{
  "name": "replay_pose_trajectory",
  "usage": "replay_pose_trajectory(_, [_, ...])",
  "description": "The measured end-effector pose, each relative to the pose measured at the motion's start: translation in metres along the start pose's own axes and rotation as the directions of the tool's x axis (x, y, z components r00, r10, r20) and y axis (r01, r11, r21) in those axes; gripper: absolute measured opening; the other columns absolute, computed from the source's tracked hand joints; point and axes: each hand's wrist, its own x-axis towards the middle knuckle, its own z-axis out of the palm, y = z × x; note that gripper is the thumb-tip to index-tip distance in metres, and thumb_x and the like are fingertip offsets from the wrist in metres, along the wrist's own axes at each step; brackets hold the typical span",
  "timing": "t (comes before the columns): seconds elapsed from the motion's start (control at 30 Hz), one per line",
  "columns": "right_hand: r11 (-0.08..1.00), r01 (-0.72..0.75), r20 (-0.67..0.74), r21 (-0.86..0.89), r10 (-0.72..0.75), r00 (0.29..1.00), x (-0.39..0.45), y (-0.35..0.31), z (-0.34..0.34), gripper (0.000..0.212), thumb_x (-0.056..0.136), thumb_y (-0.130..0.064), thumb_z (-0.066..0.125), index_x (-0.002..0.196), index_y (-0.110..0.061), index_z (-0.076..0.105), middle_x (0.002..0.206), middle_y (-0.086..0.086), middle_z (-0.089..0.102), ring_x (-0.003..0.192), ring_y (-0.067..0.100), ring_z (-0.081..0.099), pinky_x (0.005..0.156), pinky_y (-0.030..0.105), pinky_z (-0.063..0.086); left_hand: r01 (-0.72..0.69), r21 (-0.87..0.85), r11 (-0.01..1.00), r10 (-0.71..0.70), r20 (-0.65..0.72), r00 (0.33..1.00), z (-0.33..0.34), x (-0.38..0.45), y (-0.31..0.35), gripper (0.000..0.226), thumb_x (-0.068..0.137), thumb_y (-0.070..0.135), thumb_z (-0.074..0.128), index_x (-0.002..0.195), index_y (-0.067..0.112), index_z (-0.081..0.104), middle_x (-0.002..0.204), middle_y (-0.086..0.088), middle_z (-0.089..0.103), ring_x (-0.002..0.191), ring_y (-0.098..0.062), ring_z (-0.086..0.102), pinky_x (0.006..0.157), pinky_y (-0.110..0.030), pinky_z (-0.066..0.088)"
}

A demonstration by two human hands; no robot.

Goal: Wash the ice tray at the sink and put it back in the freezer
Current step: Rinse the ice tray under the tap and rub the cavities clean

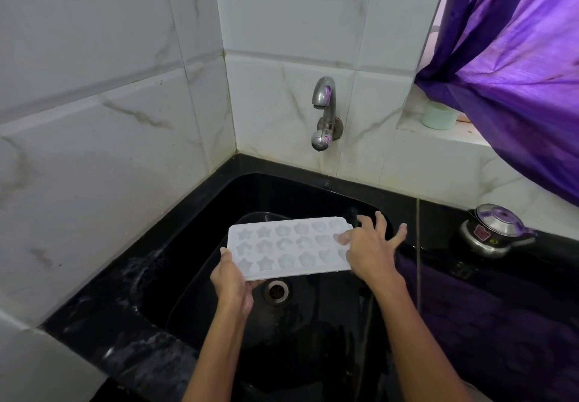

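Observation:
A white ice tray with star and flower shaped cups is held flat over the black sink. My left hand grips its near-left corner from below, thumb on the rim. My right hand lies at the tray's right end with fingers spread, the thumb resting on the tray's cups. A steel tap juts from the tiled wall above the sink; no water runs from it. The drain shows below the tray.
White marbled tiles close the left and back. A purple curtain hangs at the right over a ledge with a pale green cup. A small steel pressure cooker stands on the black counter at the right.

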Motion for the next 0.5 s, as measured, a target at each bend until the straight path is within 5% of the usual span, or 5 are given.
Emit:
replay_pose_trajectory(0.17, [1.0,0.01,-0.003,-0.008,-0.01,1.0,-0.0031,-0.0005,0.0068,0.032,0.091,-0.011,0.055,0.106,-0.036,0.068,0.149,0.003,0.032,0.147,0.031,-0.001,0.108,0.066,-0.011,-0.015,-0.001,1.0,0.015,-0.007,1.0,-0.0024,0.0004,0.0015,0.034,0.101,0.039,0.035,0.088,0.017,0.058,0.09,-0.009,0.068,0.082,-0.026,0.066,0.064,-0.044,0.054])
replay_pose_trajectory(0.5, [1.0,0.013,-0.021,0.0,-0.013,1.0,-0.0004,0.0028,0.0035,0.052,0.089,0.0,0.051,0.121,-0.04,0.062,0.152,0.003,0.029,0.147,0.03,-0.004,0.108,0.065,-0.012,-0.002,0.005,1.0,0.002,-0.019,1.0,0.0016,0.0041,0.0002,0.032,0.101,0.04,0.036,0.091,0.017,0.057,0.093,-0.01,0.068,0.083,-0.026,0.066,0.069,-0.046,0.055])
